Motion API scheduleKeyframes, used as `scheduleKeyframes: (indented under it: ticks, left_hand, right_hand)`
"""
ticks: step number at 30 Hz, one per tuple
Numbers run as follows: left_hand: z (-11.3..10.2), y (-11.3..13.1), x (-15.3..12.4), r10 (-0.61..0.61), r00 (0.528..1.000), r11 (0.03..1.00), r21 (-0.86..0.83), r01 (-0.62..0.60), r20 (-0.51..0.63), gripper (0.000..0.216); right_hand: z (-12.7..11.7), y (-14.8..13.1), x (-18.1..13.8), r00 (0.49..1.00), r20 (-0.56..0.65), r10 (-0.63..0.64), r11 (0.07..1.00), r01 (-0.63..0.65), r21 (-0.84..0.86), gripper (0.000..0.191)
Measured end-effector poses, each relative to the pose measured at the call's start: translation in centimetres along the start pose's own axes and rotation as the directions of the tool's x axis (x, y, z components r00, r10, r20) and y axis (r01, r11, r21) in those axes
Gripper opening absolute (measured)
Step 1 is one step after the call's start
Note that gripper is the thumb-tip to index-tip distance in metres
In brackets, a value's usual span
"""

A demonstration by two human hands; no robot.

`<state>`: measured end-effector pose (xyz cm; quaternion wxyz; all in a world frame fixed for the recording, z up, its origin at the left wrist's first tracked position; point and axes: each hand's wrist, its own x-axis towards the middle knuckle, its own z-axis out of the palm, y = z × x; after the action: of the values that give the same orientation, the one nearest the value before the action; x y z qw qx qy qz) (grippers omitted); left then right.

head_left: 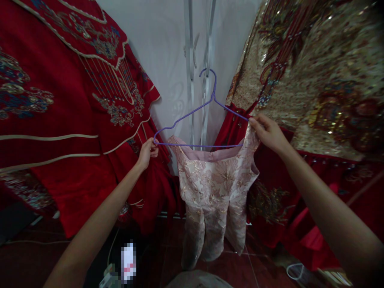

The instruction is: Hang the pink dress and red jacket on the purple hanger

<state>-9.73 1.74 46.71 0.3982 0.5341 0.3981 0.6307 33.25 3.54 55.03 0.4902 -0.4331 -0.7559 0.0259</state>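
A purple wire hanger (193, 109) is held up in front of me with its hook at the top. My left hand (147, 153) is closed around the hanger's left corner. On the right, my right hand (267, 130) pinches the shoulder strap of a pale pink brocade dress (214, 180) at the hanger's right end. That strap sits over the hanger's right arm. The dress's left strap lies below the hanger's left arm, apart from my left hand. Its skirt hangs down in folds toward the floor.
Red embroidered garments (75, 100) hang close on the left. A gold sequined garment (339, 80) and red cloth hang on the right. Behind the hanger are metal rails (189, 52) against a pale wall (156, 48). Below is a dark red tiled floor (237, 272).
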Motion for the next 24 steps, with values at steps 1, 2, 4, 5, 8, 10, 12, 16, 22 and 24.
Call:
scheduleKeyframes:
  ticks: [1,2,4,5,8,10,12,16,22,24]
  left_hand:
    - [0.0,-0.1,0.1,-0.015,1.000,0.999,0.047,0.016,-0.023,0.012]
    - [0.0,-0.2,0.3,-0.022,0.999,0.993,0.113,0.027,-0.045,0.018]
    - [0.3,-0.6,0.7,-0.041,0.997,0.967,0.249,0.056,-0.065,0.037]
    - [0.6,-0.9,1.0,-0.065,0.996,0.953,0.291,0.079,-0.056,0.048]
    - [2.2,-1.8,2.1,-0.122,0.993,0.952,0.281,0.118,-0.005,0.072]
    - [3.4,-2.3,2.8,-0.083,0.997,0.969,0.234,0.078,0.011,0.070]
    - [3.8,-2.6,3.4,-0.020,0.999,0.978,0.206,0.027,-0.033,0.052]
    - [1.8,-2.0,2.9,0.048,0.990,0.981,0.194,-0.022,-0.133,0.037]
    - [-1.0,-0.6,-0.5,0.183,0.969,0.964,0.225,-0.144,-0.166,0.030]
    - [-0.9,-0.5,-1.3,0.236,0.949,0.953,0.242,-0.183,-0.209,0.027]
  right_hand:
    - [0.1,0.0,0.0,1.000,0.000,0.002,1.000,-0.002,-0.001,0.031]
    - [0.1,0.1,0.0,1.000,-0.002,0.002,1.000,-0.002,0.001,0.031]
    - [0.3,0.1,0.0,1.000,-0.004,0.003,1.000,-0.003,0.012,0.030]
    - [0.4,0.1,0.0,1.000,-0.004,0.004,1.000,-0.004,0.020,0.030]
    - [0.6,0.2,0.0,1.000,-0.007,0.004,0.999,-0.004,0.045,0.031]
    - [0.7,0.2,0.0,1.000,-0.004,0.003,0.999,-0.003,0.048,0.033]
    - [0.7,0.4,0.1,1.000,-0.005,0.000,0.999,0.000,0.043,0.033]
    - [0.8,0.8,0.1,1.000,-0.028,-0.008,1.000,0.009,0.011,0.033]
    - [1.3,0.8,-0.1,0.999,-0.046,0.025,0.999,-0.027,-0.040,0.036]
    - [1.4,0.6,-0.2,0.998,-0.049,0.024,0.999,-0.026,-0.036,0.036]
